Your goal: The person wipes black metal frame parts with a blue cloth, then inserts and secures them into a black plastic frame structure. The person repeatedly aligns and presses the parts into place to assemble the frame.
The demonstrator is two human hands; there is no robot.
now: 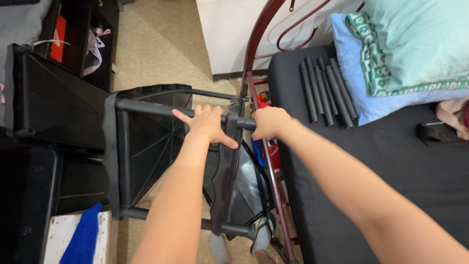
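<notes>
Bedroom floor of beige speckled tile (161, 39), seen from above, with a black plastic shelf frame (146, 146) standing in the middle as the landmark. Right of the frame, a bed with a black sheet (391, 156) and a dark red metal bedstead (266, 166) running along its near edge. On that sheet, up and right of the frame, a row of black tubes (325, 90) lying side by side, touching a light blue pillow (361, 93). Left of the frame, another black shelf panel (53, 102) tilted against dark furniture. Below-left of the frame, a blue cloth (83, 237) draped over a white surface.

Left hand (207, 124) laid over the frame's top horizontal tube (146, 108), fingers spread, palm pressing beside the corner joint (234, 122). Right hand (268, 122) closed in a fist around the short tube end sticking out of that same joint, just right of the frame.
</notes>
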